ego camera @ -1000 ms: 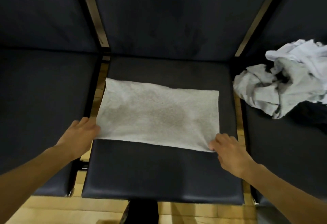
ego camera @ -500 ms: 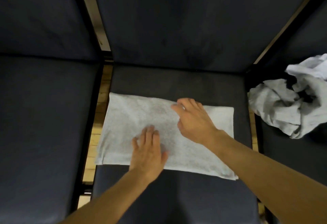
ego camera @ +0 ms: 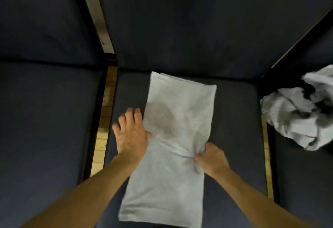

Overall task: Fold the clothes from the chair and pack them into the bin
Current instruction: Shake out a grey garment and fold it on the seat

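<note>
Pinching the right edge of the folded grey garment (ego camera: 173, 137) was the right hand (ego camera: 210, 159), fingers curled into the cloth approx. mid-length. Left hand (ego camera: 130, 134) lay flat w/ fingers spread, resting on the chair seat (ego camera: 234, 119) at the garment's left edge, holding nothing. Garment ran lengthwise down the seat, a faint dark round patch near its upper half. Unfolded pile (ego camera: 302, 114) sat on the next seat to the right; bin not in view. Risk, prob.: layers slipping apart if the pinch caught only the top layer, or the near end sliding off the seat front. No readable text or brand anywhere.
</note>
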The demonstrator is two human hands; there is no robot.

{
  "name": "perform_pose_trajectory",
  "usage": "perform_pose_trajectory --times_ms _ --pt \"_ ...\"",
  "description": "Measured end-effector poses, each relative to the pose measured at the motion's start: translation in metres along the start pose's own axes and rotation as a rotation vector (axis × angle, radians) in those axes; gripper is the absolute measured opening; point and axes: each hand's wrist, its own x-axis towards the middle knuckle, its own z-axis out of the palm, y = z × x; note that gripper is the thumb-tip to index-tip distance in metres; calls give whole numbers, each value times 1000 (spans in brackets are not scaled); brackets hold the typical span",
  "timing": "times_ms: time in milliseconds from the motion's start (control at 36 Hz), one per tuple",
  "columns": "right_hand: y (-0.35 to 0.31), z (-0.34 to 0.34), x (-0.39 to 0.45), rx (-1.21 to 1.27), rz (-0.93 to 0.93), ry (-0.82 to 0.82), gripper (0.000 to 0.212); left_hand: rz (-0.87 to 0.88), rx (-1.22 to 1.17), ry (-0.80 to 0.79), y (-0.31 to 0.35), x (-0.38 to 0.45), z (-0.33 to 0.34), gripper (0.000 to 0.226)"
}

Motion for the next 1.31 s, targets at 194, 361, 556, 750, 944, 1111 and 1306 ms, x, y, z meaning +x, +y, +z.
perform_pose_trajectory --times_ms 194,361,556,750,944,1111,1306 --pt "9 18 -12 573 83 85 14 -258 -508 -159 16 -30 9 57" --pt "15 15 -19 745 100 21 17 -436 -651 -359 18 -12 4 63" --pt "20 11 -19 863 109 -32 15 -514 -960 -428 19 -11 3 46" --pt "26 9 -16 936 82 -88 47 -396 -1238 -617 -1 -8 -3 79" --pt "31 2 -22 1092 -64 -70 72 -342 -1440 -596 -5 -10 -8 80" --pt "26 -35 -48 984 -224 27 37 -175 -1530 -437 -6 -29 -59 73" --pt "21 -161 -172 807 -465 185 21 55 -1406 -153 25 -116 -204 31"
